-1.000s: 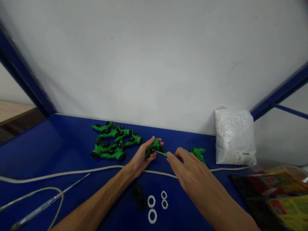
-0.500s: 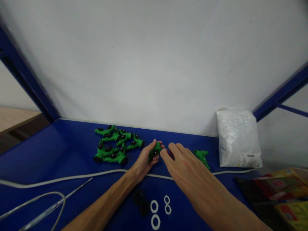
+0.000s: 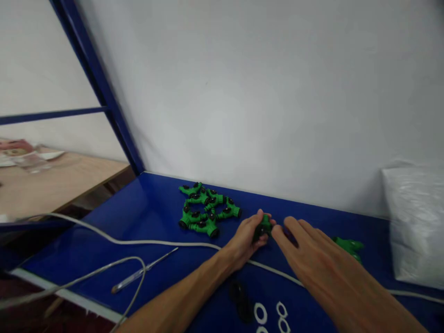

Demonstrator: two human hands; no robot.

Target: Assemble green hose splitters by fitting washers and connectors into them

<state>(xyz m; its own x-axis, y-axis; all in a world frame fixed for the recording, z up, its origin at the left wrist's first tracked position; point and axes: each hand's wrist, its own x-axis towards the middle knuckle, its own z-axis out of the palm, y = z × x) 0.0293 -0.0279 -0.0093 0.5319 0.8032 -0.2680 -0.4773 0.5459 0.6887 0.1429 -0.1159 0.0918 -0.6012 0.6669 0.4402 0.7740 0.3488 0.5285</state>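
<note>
At the far left a wooden table stands beyond the blue frame post, with some blurred packets on it. On the blue bench a white cable runs across from the left edge towards the middle, passing under the person's forearms, and a thin clear tube lies just in front of it. Further back, near the white wall, a pile of green fittings with black ends lies in a loose cluster. Just to its right, the left hand is closed around a single green fitting, thumb and fingers wrapped about it, holding it just above the bench close to the wall. The right hand reaches in from the right with its fingertips touching that fitting; its fingers are stretched and close together, and whether they pinch anything cannot be told. Nearer the camera, between the forearms, black rings and white rings lie flat on the bench. Right of the right hand another green fitting lies alone, and at the far right a white plastic bag leans by the wall.
</note>
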